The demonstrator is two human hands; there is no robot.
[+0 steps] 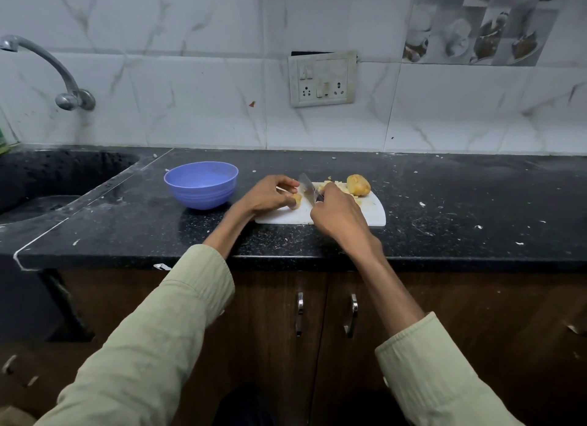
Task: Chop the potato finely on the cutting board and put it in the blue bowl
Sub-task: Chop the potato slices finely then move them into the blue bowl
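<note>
A white cutting board [374, 214] lies on the black counter. My left hand [270, 195] holds a small potato piece [297, 200] down on the board's left part. My right hand [336, 214] grips the handle of a knife [307, 187], whose blade stands just right of that piece. A larger unpeeled potato chunk [358, 184] sits at the board's far right corner, with several pale chopped bits [330, 184] beside it. The blue bowl [201, 184] stands to the left of the board and looks empty.
A dark sink [47, 177] with a metal tap [47, 66] takes up the counter's left end. A switch and socket plate [322, 79] hangs on the tiled wall behind the board. Small white scraps dot the counter [476, 209] to the right. Cabinet doors with metal handles [299, 313] are below.
</note>
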